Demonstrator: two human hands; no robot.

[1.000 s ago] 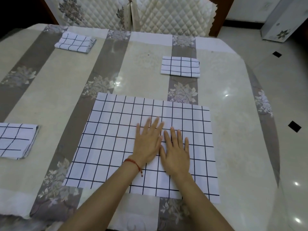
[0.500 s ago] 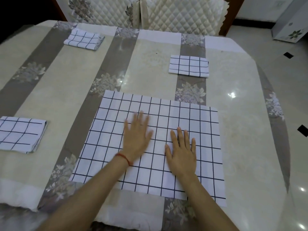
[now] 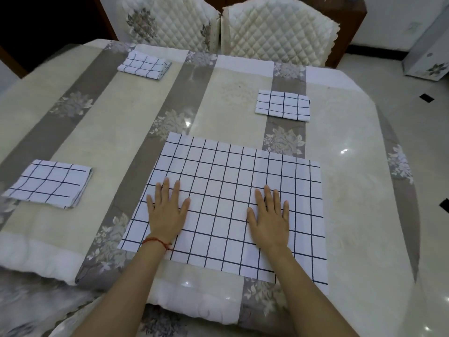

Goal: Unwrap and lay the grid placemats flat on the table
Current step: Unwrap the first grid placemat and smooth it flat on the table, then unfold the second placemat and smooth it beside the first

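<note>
An unfolded grid placemat lies flat on the worktop near its front edge. The left hand and right hand press on it palms down, fingers straight and spread, well apart. Three folded placemats lie beyond: left, far left, far right.
</note>
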